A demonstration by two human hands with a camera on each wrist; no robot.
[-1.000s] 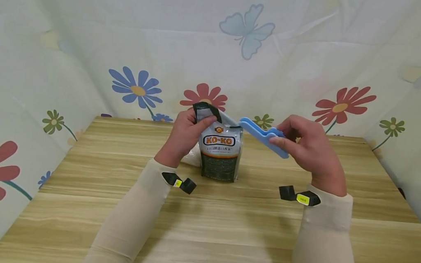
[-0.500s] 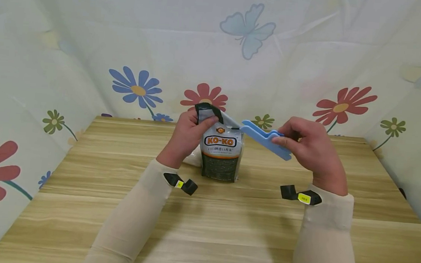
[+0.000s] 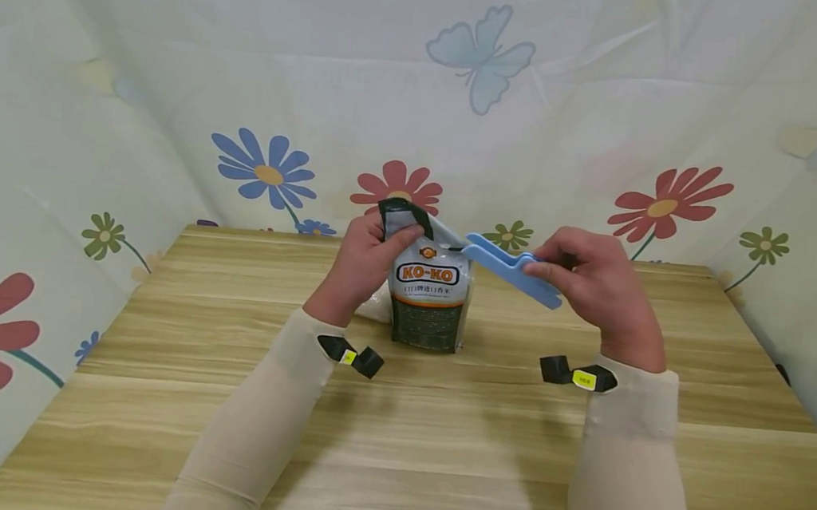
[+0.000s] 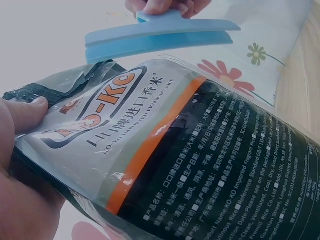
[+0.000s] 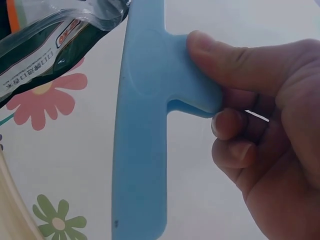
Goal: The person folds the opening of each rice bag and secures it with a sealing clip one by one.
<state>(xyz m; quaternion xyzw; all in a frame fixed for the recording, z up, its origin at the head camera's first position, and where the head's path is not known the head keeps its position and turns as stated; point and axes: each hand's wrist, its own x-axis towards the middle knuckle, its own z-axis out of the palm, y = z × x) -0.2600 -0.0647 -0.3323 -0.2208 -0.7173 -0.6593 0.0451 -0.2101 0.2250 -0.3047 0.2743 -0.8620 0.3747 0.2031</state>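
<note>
A grey and dark green KO-KO rice bag (image 3: 426, 288) stands upright at the middle of the table, its top folded over. My left hand (image 3: 360, 263) pinches that folded top at its left corner, thumb in front. In the left wrist view the thumb (image 4: 27, 110) presses on the bag's dark top edge. My right hand (image 3: 597, 282) pinches the short handle of a long light blue bag clip (image 3: 511, 271). The clip's two long jaws are parted, and its left end overlaps the bag's upper right corner in the head view. In the right wrist view, thumb and fingers squeeze the clip's tabs (image 5: 195, 75).
A whitish bag (image 3: 374, 304) sits behind the rice bag, mostly hidden. The wooden table (image 3: 436, 449) reaches back to a flower-printed curtain (image 3: 364, 83). Small black devices are strapped at both wrists.
Over the last second the left hand and rice bag have shifted slightly right. The right hand moved a little right, then back left with the clip, whose end stays by the bag's top corner.
</note>
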